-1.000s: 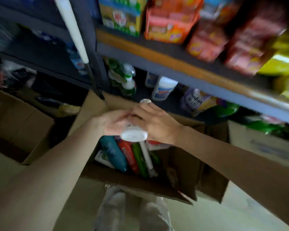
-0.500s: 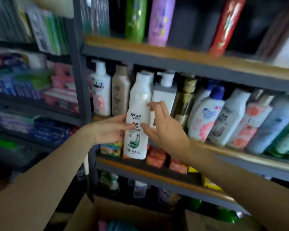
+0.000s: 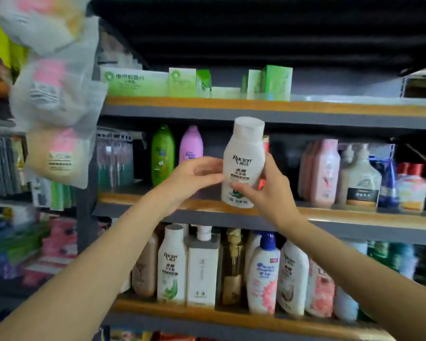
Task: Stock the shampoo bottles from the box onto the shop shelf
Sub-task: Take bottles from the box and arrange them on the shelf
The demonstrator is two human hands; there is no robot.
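A person holds a white shampoo bottle point(image 3: 242, 166) upright in front of the middle shelf point(image 3: 354, 219) of a shop rack. The bottle is plump with rounded shoulders, a wide flat white cap, dark "Racten" lettering, a brown band and a green leaf motif near its base. The right hand point(image 3: 265, 190) grips its lower part, thumb across the label. The left hand point(image 3: 194, 177) touches its side with loosely extended fingers. A green bottle point(image 3: 162, 155) and a pink bottle point(image 3: 191, 145) stand behind.
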